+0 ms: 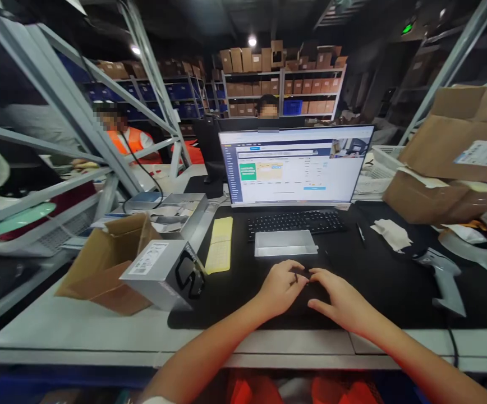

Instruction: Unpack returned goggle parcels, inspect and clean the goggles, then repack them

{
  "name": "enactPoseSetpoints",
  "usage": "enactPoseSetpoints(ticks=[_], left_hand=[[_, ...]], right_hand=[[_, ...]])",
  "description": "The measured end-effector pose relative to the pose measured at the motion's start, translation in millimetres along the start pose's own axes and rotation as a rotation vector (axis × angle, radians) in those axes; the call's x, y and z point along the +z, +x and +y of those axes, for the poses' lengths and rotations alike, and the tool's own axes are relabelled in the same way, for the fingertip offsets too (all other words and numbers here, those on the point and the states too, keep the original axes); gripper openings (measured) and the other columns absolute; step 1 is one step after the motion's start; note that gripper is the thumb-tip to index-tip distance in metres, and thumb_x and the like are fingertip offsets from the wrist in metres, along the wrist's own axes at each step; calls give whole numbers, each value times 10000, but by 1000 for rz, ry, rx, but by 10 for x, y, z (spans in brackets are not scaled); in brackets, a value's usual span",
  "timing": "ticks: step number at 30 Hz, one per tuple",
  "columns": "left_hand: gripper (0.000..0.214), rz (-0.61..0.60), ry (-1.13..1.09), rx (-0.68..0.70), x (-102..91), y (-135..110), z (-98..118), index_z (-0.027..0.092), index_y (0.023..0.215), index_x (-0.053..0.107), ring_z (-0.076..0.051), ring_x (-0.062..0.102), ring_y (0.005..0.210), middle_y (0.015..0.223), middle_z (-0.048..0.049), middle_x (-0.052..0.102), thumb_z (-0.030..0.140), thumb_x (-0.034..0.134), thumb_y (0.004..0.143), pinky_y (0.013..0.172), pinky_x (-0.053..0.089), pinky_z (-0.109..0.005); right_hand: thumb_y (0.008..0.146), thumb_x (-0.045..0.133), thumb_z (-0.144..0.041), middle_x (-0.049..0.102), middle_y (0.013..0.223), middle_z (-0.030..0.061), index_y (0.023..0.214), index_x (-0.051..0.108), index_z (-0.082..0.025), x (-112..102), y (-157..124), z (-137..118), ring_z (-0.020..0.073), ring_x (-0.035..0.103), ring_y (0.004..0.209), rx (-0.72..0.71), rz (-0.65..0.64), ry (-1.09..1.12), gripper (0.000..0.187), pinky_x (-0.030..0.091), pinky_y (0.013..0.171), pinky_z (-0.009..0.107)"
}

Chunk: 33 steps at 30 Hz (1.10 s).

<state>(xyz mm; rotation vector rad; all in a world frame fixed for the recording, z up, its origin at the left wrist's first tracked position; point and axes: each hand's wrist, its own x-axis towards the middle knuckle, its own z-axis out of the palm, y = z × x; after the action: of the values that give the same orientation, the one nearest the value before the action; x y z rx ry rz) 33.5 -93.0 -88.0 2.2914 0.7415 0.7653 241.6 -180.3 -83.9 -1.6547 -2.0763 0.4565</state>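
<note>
Our left hand (280, 289) seemingly pinches a dark piece (296, 278), our right hand (339, 296) open; slack fingers could drop it.

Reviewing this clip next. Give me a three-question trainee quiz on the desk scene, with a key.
1. True or false: the scanner lies to the right of the keyboard, as the person sees it.

2. Fill in the colour: the flat stack beside the silver box is ____.

3. Which is nearest the left hand?
A) scanner
B) pale tray
C) silver box

Key: 1 true; 2 yellow; 3 B.
</note>
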Motion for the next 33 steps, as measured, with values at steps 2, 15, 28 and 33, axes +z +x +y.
enactPoseSetpoints(ticks=[2, 15, 28, 33], left_hand=[[341, 67, -42, 66, 50, -17, 4, 201, 988, 793, -227, 652, 1171, 1222, -94, 718, 352, 490, 1023, 1031, 516, -429], [433, 704, -321, 29, -458, -192, 92, 232, 869, 763, -259, 627, 1240, 1119, -86, 746, 556, 509, 1004, 1125, 444, -485], [308, 772, -1318, -480, -428, 342, -20, 183, 1066, 692, -130, 694, 765, 807, -10, 668, 463, 584, 999, 755, 567, -269], [630, 721, -967, 1, -670, 658, -144, 232, 1256, 688, -254, 566, 1355, 1343, -82, 668, 687, 709, 822, 1149, 434, -377]], right_hand=[[899, 734, -329, 554, 1455, 117, 1243, 624, -223, 19, 7, -33, 286, 543, 1326, -19, -21, 18, 376, 443, 1114, 452], [978, 605, -273, 663, 1082, 90, 866, 613, -229, -397, -17, 126, 230, 657, 985, -303, 454, 140, 120, 537, 839, 380], [900, 682, -376, 717, 1072, 78, 785, 582, -216, -536, 787, 213, 219, 669, 938, -182, 723, 530, 222, 523, 770, 358], [789, 759, -410, 732, 982, 44, 788, 595, -221, -746, 1260, 177, 233, 671, 960, -171, 564, 630, 251, 529, 838, 385]])
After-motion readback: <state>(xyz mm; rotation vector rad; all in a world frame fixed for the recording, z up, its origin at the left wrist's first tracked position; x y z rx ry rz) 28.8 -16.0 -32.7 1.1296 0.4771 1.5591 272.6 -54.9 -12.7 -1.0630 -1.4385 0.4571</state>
